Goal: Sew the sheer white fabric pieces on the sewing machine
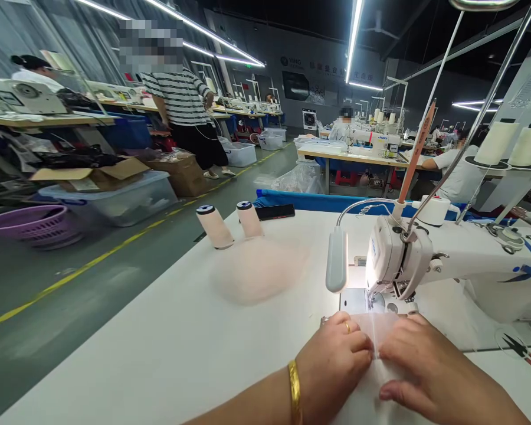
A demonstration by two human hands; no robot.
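Sheer pale fabric (377, 326) lies in front of the needle area of a white sewing machine (451, 265), under its bright light. My left hand (338, 360), with a gold bracelet and a ring, has its fingers curled on the fabric's left side. From the right, my right hand (425, 360) grips the same fabric, its thumb lower down. The fabric's near part runs between and partly beneath both hands. The machine's needle and foot are hard to make out in the glare. A small lamp (337, 260) hangs left of the machine head.
A soft, blurred sheer piece (261, 268) lies on the white table (194, 336), near two thread cones (215, 227). Red-handled snips (526, 354) rest at the right. A pencil (418, 150) stands on the machine head. Beyond the table, a person (183, 106) in stripes stands in the aisle.
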